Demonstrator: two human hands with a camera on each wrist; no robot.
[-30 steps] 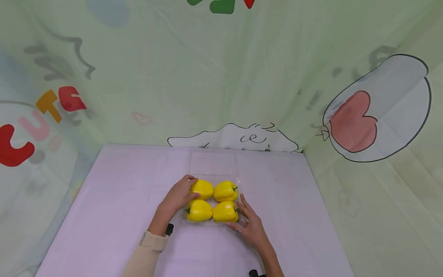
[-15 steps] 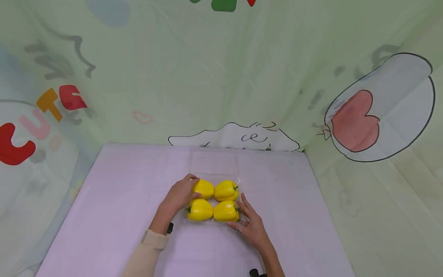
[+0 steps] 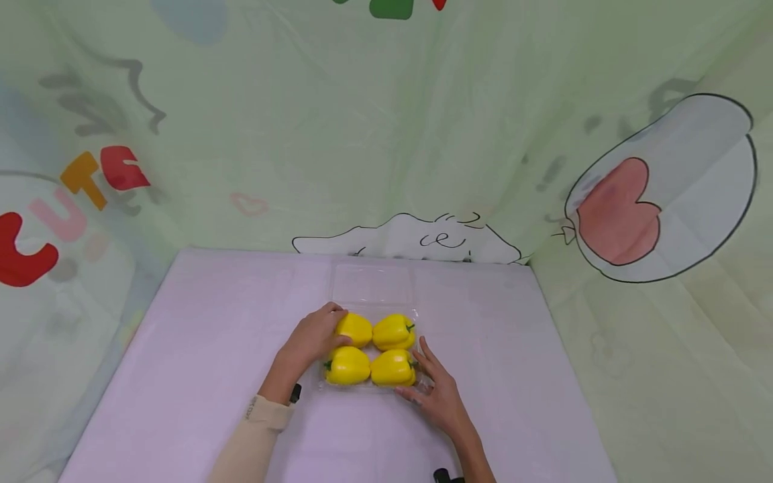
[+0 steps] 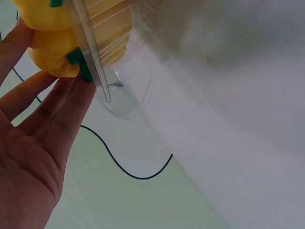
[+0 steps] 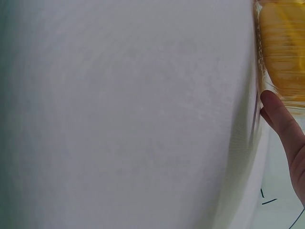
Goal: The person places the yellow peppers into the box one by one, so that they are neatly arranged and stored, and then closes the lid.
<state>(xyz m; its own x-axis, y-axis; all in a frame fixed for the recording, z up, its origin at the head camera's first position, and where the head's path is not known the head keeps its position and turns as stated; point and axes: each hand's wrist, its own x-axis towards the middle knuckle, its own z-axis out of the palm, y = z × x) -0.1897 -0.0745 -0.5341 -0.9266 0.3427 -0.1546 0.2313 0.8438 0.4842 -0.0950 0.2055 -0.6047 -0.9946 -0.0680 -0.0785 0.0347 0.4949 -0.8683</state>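
Observation:
In the head view, several yellow bell peppers sit in two rows inside a clear plastic clamshell box [image 3: 365, 390]. My left hand [image 3: 309, 339] grips the far-left bell pepper [image 3: 355, 330], thumb on the near side and fingers on the far side. The left wrist view shows its green stem [image 4: 82, 64] by the fingertips, close to the box rim. My right hand [image 3: 441, 397] rests at the box's near right corner beside the near-right bell pepper [image 3: 392, 368]. Its fingers are spread and nearly straight. In the right wrist view, a fingertip [image 5: 268, 98] touches the ribbed box wall [image 5: 281, 57].
The box's clear lid [image 3: 371, 283] lies folded back toward the far table edge. A pale lilac cloth [image 3: 483, 322] covers the table. Printed fabric curtains [image 3: 338, 134] with cartoon drawings stand behind and at both sides.

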